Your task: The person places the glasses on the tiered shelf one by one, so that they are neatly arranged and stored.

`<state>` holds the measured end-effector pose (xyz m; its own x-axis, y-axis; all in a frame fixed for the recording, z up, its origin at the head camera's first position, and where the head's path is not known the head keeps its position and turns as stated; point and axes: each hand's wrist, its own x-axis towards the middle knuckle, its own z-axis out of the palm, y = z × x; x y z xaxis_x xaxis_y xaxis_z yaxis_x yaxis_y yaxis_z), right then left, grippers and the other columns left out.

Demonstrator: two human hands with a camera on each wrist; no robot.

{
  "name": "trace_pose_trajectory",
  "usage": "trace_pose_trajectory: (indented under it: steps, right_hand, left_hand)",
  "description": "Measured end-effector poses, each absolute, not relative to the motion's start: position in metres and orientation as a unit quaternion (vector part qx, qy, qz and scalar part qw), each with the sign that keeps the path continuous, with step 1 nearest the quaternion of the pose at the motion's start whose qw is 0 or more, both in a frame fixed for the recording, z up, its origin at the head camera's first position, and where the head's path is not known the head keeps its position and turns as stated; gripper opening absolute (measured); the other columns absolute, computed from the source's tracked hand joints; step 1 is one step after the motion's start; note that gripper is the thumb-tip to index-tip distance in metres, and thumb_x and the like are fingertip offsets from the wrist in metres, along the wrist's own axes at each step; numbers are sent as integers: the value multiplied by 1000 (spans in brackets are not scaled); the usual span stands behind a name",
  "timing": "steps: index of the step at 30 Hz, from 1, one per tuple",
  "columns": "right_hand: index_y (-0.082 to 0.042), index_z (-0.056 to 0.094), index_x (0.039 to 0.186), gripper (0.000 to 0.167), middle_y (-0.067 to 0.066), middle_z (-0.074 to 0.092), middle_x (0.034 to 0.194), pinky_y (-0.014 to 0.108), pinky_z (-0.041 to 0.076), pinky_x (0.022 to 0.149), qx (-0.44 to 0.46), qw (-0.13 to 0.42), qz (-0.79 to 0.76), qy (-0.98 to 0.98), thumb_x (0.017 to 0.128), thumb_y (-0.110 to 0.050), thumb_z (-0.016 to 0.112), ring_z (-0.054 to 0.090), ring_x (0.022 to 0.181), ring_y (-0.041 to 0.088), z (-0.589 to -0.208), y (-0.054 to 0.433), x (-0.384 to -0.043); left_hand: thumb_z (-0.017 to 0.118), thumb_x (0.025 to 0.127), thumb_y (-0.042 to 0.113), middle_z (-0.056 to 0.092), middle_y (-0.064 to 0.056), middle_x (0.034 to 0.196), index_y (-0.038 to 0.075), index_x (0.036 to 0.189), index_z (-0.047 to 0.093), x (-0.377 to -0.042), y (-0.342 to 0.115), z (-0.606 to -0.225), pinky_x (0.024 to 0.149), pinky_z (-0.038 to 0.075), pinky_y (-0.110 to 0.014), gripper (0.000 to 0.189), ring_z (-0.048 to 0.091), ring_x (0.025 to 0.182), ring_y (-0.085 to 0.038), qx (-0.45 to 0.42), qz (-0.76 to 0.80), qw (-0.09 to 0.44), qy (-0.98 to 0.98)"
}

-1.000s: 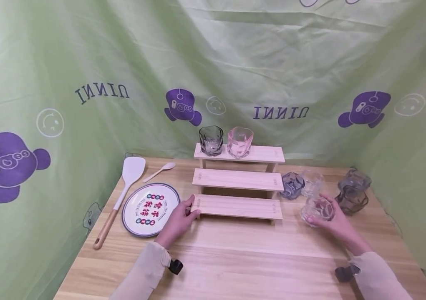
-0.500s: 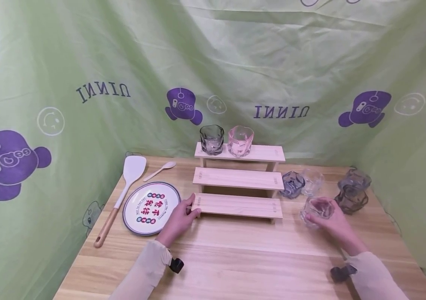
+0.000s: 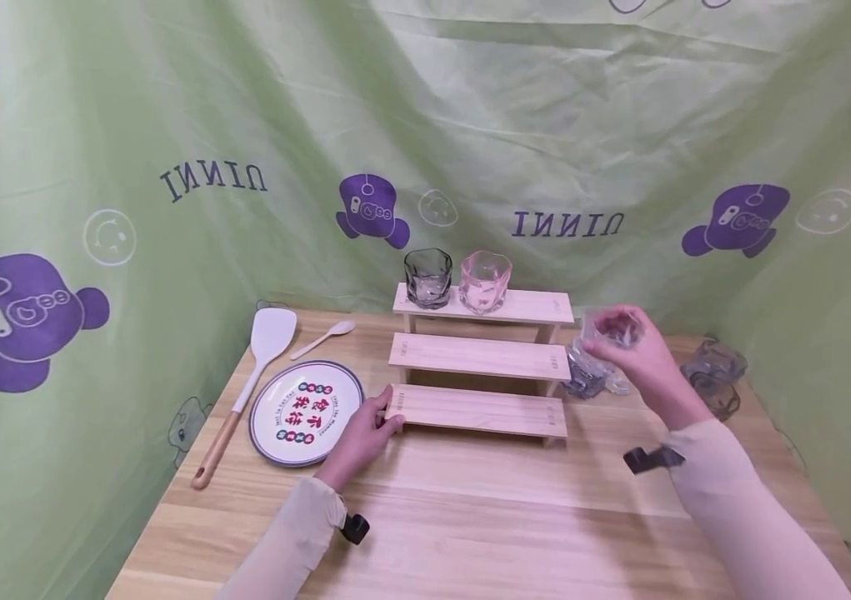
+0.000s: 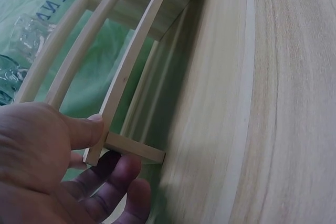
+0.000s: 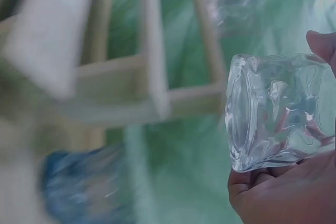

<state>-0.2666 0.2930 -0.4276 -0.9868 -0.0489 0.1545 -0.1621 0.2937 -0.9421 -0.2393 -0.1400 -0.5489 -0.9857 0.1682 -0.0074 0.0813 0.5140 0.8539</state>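
Observation:
A clear, faceted drinking glass (image 5: 278,111) is gripped in my right hand (image 3: 643,358), lifted above the table just right of the wooden three-step display rack (image 3: 481,354). Its thick base points toward the rack in the right wrist view. My left hand (image 3: 357,437) pinches the left end of the lowest step, thumb on the board (image 4: 128,80) and fingers curled beneath. On the top step stand a smoky grey glass (image 3: 428,279) and a pink glass (image 3: 485,283), side by side. The middle and lowest steps are bare.
Beneath the lifted glass, a blue-grey glass (image 3: 583,377) and a partly hidden clear glass (image 3: 618,384) stand beside the rack. Dark glasses (image 3: 713,396) are behind the right forearm. At left lie a plate (image 3: 305,412), a white spatula (image 3: 272,333) and a small spoon (image 3: 327,337).
My right hand has raised the clear glass from the table's right side, moving it up, back and slightly left toward the rack's top step. My left hand keeps its hold on the lowest step.

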Motion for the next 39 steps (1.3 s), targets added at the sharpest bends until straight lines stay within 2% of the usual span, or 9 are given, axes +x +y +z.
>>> trace_pose_trajectory:
  steps: [4,8,14,20,24,28,31,34,39]
  right_hand:
    - [-4,42,136,70,12,52,129,26,45,97,83,47,585,-806,84,-19,85,50,116,22,-404,267,-298]
    - [-3,41,136,73,13,53,129,35,43,101,86,41,580,-809,82,-22,87,50,115,23,-395,248,-323]
    - [-3,38,139,78,13,52,132,39,39,106,83,21,587,-805,82,-23,88,50,117,23,-403,237,-343]
    - [-1,36,140,80,15,52,133,41,37,108,82,23,588,-804,81,-21,88,49,118,23,-406,233,-350]
    - [-1,33,142,84,15,50,135,41,37,110,85,13,590,-803,81,-21,88,48,120,24,-402,231,-354]
    - [-4,26,152,91,18,45,146,42,34,114,88,12,600,-795,85,-20,85,44,132,30,-401,239,-350]
    - [-9,17,159,94,20,34,157,42,24,119,89,31,616,-782,90,-19,79,32,144,33,-405,251,-340]
    - [-11,15,161,89,21,27,160,39,15,122,84,66,644,-758,95,-17,74,24,148,31,-417,267,-326]
    - [-8,20,158,73,24,32,155,26,26,117,80,111,679,-721,100,-13,65,30,142,32,-451,291,-301]
  left_hand:
    - [68,99,22,58,-18,121,-1,155,35,-239,-142,-551,86,52,-40,69,59,90,-19,81,483,40,871]
    - [67,100,22,58,-21,127,-2,154,35,-239,-142,-552,90,51,-40,67,60,94,-18,87,482,35,871]
    - [67,100,24,60,-18,119,0,155,34,-238,-137,-554,84,53,-38,69,60,89,-17,87,489,47,867]
    - [67,100,25,56,-23,133,1,156,35,-237,-138,-552,90,51,-40,68,61,97,-18,76,493,48,865]
    - [66,100,25,59,-18,123,1,156,34,-238,-140,-551,83,53,-36,69,60,90,-16,76,496,47,864]
    - [66,100,24,59,-16,120,0,156,33,-239,-138,-551,79,53,-34,69,60,87,-14,79,501,47,860]
    - [67,100,23,58,-18,123,0,156,32,-239,-137,-550,79,53,-35,70,60,87,-15,78,503,50,860]
    - [67,100,23,58,-18,125,1,156,32,-239,-138,-550,79,52,-35,70,60,88,-15,77,499,53,862]
    - [68,99,23,58,-16,123,3,157,33,-237,-140,-548,76,52,-34,70,59,86,-16,67,498,55,863]
